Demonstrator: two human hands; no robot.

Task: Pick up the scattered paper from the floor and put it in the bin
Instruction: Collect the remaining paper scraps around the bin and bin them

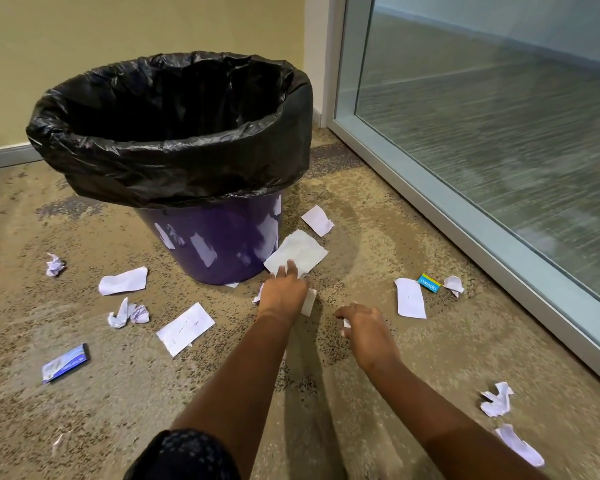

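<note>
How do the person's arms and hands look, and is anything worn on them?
The left arm and right arm are bare, without sleeves. The left hand and right hand show no gloves, watch, ring or bracelet. A dark fabric with small pale dots lies at the lower edge; sleeve or knee, I cannot tell.

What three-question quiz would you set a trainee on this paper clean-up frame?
1. True or false: the left hand touches the large flat white paper sheet beside the purple plastic bin.
2. The small teal cardboard box lies nearer: A) the glass panel, B) the bin?
3. Fill in: the bin's plastic liner is ___.
Key: 1 true; 2 A; 3 black.
</note>
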